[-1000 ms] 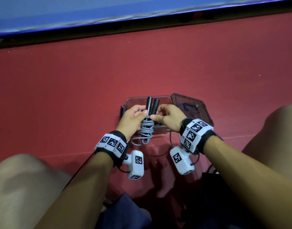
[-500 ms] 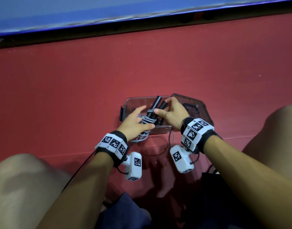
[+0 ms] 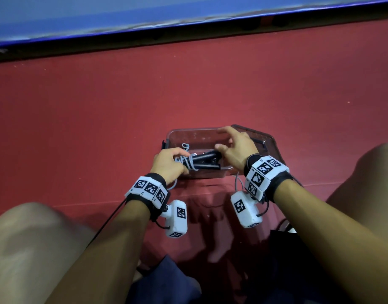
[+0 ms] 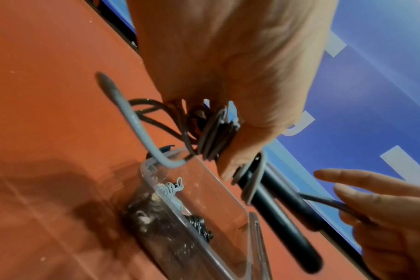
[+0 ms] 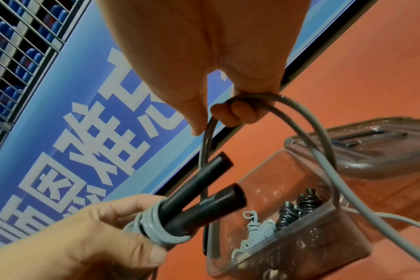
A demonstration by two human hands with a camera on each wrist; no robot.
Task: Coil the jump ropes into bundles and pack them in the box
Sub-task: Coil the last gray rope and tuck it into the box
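Observation:
A jump rope bundle (image 3: pixel 196 162), two black handles (image 5: pixel 204 191) wound with grey cord (image 5: pixel 156 227), lies sideways just above the clear plastic box (image 3: pixel 173 137). My left hand (image 3: pixel 170 163) grips the bundle at its wrapped end. At the handles' other end, my right hand (image 3: pixel 232 145) has two fingers curled round a loose loop of the grey cord (image 5: pixel 297 121). More cord trails off the right wrist view's right edge. Inside the box lie a coiled grey-blue rope (image 5: pixel 254 233) and coiled black rope (image 5: pixel 297 208).
The box's tinted lid (image 3: pixel 267 139) lies right of the box, partly under my right hand. Everything sits on red flooring (image 3: pixel 101 128). A blue banner (image 3: pixel 144 16) runs along the far edge. My bare knees flank the box at the near left and right.
The bundle stood upright above the box's near wall; it has tipped over and come down to lie sideways over the box. My right hand slid from the cord wraps to the handles' far end.

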